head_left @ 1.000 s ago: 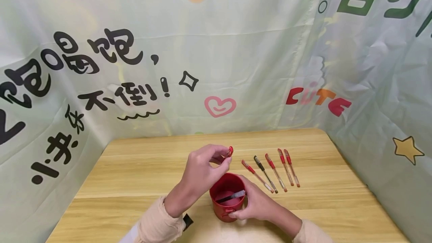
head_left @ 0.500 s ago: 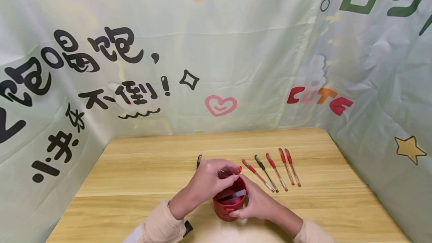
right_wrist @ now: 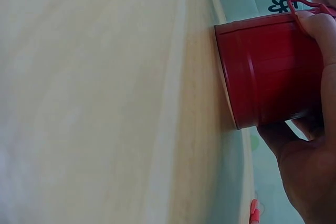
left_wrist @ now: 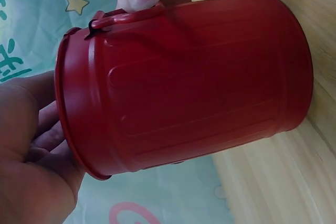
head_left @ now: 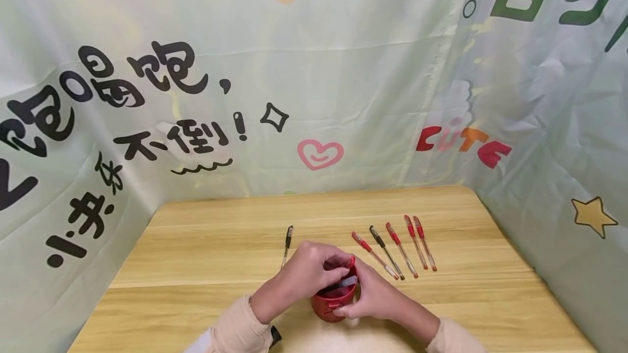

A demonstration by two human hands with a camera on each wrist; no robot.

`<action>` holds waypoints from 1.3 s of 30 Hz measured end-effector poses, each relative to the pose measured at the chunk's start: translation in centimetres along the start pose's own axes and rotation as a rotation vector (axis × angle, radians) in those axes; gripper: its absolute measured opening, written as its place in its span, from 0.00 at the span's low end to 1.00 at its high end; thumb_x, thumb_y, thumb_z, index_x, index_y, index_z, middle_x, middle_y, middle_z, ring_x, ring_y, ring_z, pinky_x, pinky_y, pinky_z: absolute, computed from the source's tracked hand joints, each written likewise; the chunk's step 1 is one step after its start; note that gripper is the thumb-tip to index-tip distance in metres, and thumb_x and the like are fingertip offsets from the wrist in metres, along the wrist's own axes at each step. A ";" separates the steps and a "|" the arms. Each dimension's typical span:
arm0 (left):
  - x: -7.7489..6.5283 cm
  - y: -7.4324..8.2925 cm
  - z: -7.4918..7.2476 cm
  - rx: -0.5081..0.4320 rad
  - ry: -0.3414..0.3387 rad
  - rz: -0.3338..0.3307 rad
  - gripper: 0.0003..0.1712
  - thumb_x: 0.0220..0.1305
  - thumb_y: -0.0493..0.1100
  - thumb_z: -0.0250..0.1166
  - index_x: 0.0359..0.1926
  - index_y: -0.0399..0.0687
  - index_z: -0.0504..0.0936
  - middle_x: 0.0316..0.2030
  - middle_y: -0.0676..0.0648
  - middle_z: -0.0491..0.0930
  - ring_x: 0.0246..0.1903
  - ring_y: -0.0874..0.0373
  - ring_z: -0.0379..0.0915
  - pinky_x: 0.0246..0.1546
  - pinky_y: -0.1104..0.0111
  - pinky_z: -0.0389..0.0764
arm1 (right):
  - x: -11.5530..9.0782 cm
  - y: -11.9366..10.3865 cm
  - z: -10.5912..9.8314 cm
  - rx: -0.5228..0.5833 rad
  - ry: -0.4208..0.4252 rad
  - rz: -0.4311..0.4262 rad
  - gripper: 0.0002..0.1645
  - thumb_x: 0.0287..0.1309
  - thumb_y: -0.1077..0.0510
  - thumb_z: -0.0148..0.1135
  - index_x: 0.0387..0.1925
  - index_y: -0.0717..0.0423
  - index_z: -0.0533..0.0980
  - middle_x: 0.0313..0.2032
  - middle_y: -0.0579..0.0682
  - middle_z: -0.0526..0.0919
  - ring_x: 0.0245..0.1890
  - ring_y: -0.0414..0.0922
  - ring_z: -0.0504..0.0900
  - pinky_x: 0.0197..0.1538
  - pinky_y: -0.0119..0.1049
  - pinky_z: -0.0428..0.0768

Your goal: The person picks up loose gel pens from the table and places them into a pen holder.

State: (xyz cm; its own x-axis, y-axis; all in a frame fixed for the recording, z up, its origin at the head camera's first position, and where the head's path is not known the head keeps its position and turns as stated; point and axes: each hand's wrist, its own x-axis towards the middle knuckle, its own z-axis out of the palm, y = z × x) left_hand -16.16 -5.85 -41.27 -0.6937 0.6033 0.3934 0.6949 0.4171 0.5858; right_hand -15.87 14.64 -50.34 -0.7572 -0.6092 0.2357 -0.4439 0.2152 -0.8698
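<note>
A small red metal pail (head_left: 327,309) stands on the table close to the front edge, its ribbed side filling the left wrist view. My right hand (head_left: 375,294) grips it from the right, with the thumb by the wire handle (right_wrist: 295,4). Inside leans a pen with a dark barrel and a pale end (head_left: 346,282). Over the pail's mouth, my left hand (head_left: 310,270) pinches a red-capped pen (head_left: 351,261). Only that pen's red end shows in the head view; the fingers and pail hide the rest.
Right of the pail lie several gel pens: red ones (head_left: 394,234) and a black one (head_left: 378,237). Another black pen (head_left: 288,238) lies beyond the left hand. A small black object (head_left: 276,335) sits by the left sleeve. Printed cloth (head_left: 245,80) walls the wooden table (head_left: 196,255).
My left hand has lowered and shifted slightly right with the red-capped pen, down to the pail's mouth. The black pen behind that hand has come into view. My right hand stays on the pail.
</note>
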 end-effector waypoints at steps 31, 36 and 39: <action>0.2 0.1 0.2 0.154 -0.185 -0.069 0.07 0.65 0.41 0.72 0.43 0.51 0.91 0.37 0.57 0.91 0.37 0.77 0.82 0.37 0.89 0.77 | -0.2 -0.1 0.1 -0.009 0.019 0.026 0.50 0.47 0.51 0.82 0.70 0.38 0.65 0.59 0.43 0.80 0.57 0.36 0.80 0.62 0.31 0.80; 0.2 0.1 0.1 0.141 -0.153 -0.050 0.06 0.66 0.42 0.71 0.43 0.51 0.91 0.38 0.56 0.91 0.38 0.76 0.83 0.38 0.88 0.78 | -0.2 -0.1 0.1 0.011 0.015 0.021 0.51 0.47 0.52 0.82 0.71 0.39 0.64 0.61 0.44 0.80 0.58 0.36 0.80 0.63 0.31 0.80; 0.1 0.2 -0.3 0.127 -0.079 -0.004 0.07 0.66 0.43 0.71 0.44 0.51 0.91 0.38 0.55 0.91 0.38 0.73 0.84 0.39 0.86 0.80 | -0.1 -0.1 0.1 0.024 0.006 0.010 0.53 0.48 0.53 0.82 0.73 0.39 0.63 0.62 0.45 0.79 0.59 0.37 0.81 0.63 0.32 0.81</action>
State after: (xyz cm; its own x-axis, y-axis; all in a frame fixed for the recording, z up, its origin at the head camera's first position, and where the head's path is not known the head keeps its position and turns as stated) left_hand -16.17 -5.88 -40.87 -0.6833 0.6506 0.3314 0.7137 0.4993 0.4913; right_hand -15.70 14.65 -50.36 -0.7646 -0.6022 0.2298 -0.4250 0.2029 -0.8822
